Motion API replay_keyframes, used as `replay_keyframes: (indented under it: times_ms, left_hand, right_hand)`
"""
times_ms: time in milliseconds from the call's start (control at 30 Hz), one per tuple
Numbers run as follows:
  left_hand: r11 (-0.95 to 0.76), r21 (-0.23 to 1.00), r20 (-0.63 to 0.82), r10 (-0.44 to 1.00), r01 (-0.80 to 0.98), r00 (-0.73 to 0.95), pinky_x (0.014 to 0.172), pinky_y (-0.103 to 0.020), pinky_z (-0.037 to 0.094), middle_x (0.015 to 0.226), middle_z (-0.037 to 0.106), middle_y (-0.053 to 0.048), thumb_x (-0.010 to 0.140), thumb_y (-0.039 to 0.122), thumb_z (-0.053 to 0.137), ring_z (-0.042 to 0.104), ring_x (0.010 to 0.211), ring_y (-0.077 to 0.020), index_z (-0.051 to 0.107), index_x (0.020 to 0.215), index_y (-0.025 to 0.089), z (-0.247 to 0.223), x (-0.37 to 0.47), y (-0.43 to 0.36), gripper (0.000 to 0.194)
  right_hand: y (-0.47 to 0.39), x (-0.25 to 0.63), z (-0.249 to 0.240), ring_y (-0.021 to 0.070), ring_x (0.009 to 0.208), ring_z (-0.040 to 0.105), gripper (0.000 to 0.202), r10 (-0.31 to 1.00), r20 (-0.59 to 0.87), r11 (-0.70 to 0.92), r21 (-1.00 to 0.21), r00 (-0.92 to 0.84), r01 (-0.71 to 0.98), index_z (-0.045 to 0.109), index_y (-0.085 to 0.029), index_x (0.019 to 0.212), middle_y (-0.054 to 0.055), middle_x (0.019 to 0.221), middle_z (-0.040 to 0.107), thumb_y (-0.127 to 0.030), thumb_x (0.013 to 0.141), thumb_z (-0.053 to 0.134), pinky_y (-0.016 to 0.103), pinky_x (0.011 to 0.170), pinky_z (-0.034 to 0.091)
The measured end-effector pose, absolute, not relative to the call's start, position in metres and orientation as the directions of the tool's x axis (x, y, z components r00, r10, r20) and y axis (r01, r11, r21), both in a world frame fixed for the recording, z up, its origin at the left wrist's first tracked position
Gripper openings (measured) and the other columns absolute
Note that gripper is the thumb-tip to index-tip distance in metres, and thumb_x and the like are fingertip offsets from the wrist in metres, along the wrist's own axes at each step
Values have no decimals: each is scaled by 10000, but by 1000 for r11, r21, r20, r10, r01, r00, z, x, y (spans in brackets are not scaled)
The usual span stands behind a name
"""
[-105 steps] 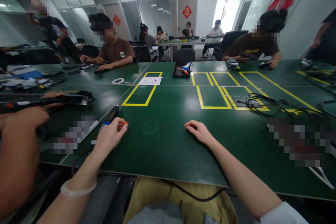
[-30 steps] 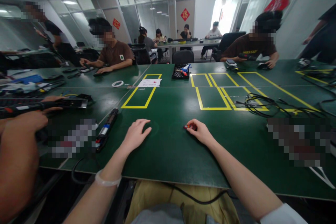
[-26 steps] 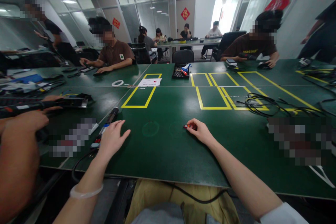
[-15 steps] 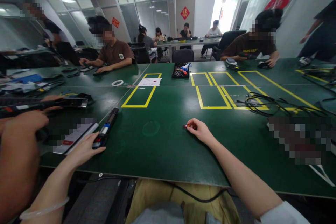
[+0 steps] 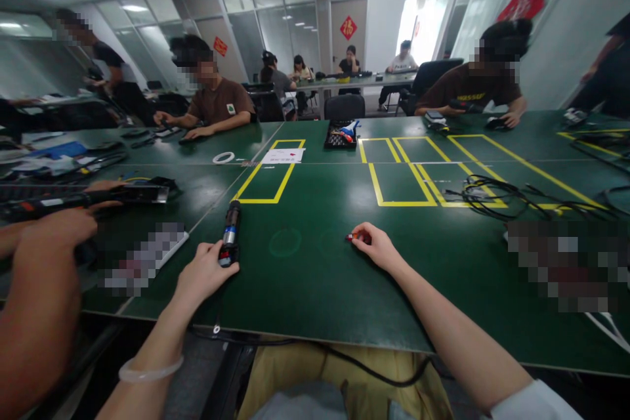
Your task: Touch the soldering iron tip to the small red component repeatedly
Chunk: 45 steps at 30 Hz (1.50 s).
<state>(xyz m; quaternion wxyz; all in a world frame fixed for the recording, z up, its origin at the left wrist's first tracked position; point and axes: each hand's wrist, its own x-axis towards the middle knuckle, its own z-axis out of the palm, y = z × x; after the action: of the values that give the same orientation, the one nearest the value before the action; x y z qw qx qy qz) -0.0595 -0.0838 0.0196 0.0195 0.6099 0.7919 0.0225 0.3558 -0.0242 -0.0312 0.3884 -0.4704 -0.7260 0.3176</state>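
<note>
Green table point(image 5: 305, 302), bright office room

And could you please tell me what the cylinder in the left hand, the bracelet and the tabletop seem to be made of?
Cylinder: likely metal and plastic, given a bright silvery band between dark ends. Bracelet: perhaps stone, glass or plastic, from its smooth, pale look. Tabletop: probably coated board, its green surface softly reflecting light.
</note>
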Motion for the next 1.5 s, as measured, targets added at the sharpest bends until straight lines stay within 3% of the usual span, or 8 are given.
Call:
replay_keyframes:
  times_ms: [233,433,600,800,1067,1233,1500]
  left_hand:
    - [30,71,54,998,997,-34,850,-341,441,1129,516,-102,733,499,519,548,1008,-260,496,1237,189,23,35,-67,592]
    - [-143,171,100,987,975,127,771,-318,439,1076,505,-98,717,454,579,509,998,-254,471,1214,206,16,118,-46,565]
    - [-233,267,117,971,935,208,785,-314,432,1075,495,-97,702,417,618,495,1015,-251,469,1190,218,11,169,-31,547]
    - [-294,354,141,955,888,260,792,-328,429,1079,487,-112,700,387,623,481,1022,-270,447,1230,209,6,195,-27,586]
    - [-304,331,143,952,893,271,762,-323,433,1085,487,-107,715,424,607,482,1011,-267,420,1264,224,0,193,-27,613]
    - [-314,313,163,948,896,275,791,-334,427,1113,481,-119,727,397,602,474,1024,-272,395,1302,212,-1,196,-28,638]
    - [-285,137,215,944,949,252,808,-344,408,1102,489,-129,820,453,505,486,1002,-263,391,1322,173,4,207,-27,586]
  right_hand:
    - [-22,359,-33,127,658,530,156,928,280,362,-832,-245,420,595,-183,913,0,758,599,-295,805,585,250,635,427]
    - [-20,363,-34,139,692,557,156,935,287,349,-851,-209,393,577,-182,916,13,787,611,-285,798,574,259,635,437]
    - [-20,366,-32,139,689,548,172,935,326,354,-865,-138,356,543,-189,934,11,792,594,-261,780,567,249,603,442]
    - [-20,366,-34,145,736,549,50,909,384,418,-840,-164,347,543,-197,830,15,836,578,-220,787,537,250,626,440]
    - [-20,365,-37,135,684,514,31,888,398,459,-785,-229,416,565,-200,818,2,795,536,-189,795,548,258,648,425]
    - [-18,363,-36,150,749,540,77,889,381,457,-777,-254,432,635,-198,850,24,845,547,-194,815,566,275,695,439]
    - [-24,363,-34,159,750,573,201,895,382,446,-787,-229,427,695,-197,976,45,862,627,-264,859,545,290,717,455]
